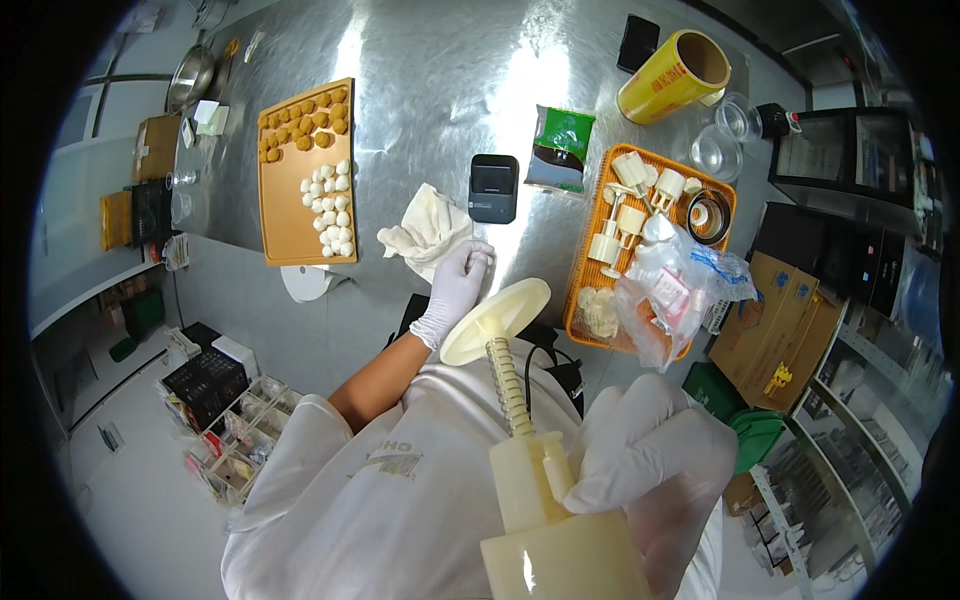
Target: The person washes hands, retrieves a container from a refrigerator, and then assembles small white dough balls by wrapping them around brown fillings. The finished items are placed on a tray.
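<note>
My right hand (649, 450), in a white glove, grips a cream plastic plunger press (532, 480) close to the camera; its round disc top and spring point towards the table. My left hand (461, 281), gloved too, rests at the table's near edge against a crumpled white cloth (431, 229); its fingers are curled, and whether they pinch the cloth cannot be told. Beyond it lies a small black device (493, 189), with a green and grey packet (561, 150) to its right. An orange-brown tray (289, 221) at the left bears brown balls (304, 124) and white dough balls (330, 210).
At the right, an orange wicker basket (577, 300) holds several cream plungers (630, 221), a metal ring and plastic bags (675, 285). Behind it stand a yellow film roll (660, 86) and clear plastic bowls (716, 154). A metal bowl (191, 79) sits far left. A cardboard box (772, 330) is beyond the basket.
</note>
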`<action>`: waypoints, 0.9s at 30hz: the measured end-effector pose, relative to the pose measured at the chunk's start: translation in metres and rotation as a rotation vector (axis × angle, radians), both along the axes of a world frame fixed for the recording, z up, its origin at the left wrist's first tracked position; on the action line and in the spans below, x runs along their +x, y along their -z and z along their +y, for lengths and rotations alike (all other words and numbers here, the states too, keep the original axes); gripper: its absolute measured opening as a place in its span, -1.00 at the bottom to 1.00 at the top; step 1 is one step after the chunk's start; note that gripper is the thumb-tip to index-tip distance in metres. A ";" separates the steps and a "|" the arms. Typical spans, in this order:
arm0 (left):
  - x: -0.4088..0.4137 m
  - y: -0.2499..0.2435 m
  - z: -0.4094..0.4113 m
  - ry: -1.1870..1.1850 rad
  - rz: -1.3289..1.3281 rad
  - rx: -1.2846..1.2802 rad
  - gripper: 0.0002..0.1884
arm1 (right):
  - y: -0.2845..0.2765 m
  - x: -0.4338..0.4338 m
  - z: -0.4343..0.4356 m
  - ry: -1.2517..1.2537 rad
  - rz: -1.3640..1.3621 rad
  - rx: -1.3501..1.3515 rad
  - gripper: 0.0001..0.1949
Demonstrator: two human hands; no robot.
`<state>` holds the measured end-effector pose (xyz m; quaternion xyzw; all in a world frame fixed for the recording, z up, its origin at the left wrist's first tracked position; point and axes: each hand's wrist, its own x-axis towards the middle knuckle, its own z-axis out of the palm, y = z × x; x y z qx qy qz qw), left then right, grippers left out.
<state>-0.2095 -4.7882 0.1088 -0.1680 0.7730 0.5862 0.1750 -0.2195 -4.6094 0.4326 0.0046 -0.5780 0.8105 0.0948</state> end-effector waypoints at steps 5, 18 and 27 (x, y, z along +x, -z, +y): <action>-0.006 -0.006 0.006 0.030 -0.004 0.003 -0.82 | -0.004 -0.001 -0.007 0.113 -0.024 -0.088 -0.50; -0.007 -0.011 0.011 0.006 -0.023 0.004 -0.82 | 0.022 -0.007 0.033 -0.290 0.047 -0.220 -0.31; 0.006 -0.016 -0.034 -0.008 -0.039 -0.117 -0.80 | 0.198 -0.103 -0.036 -0.377 -0.096 0.432 -0.53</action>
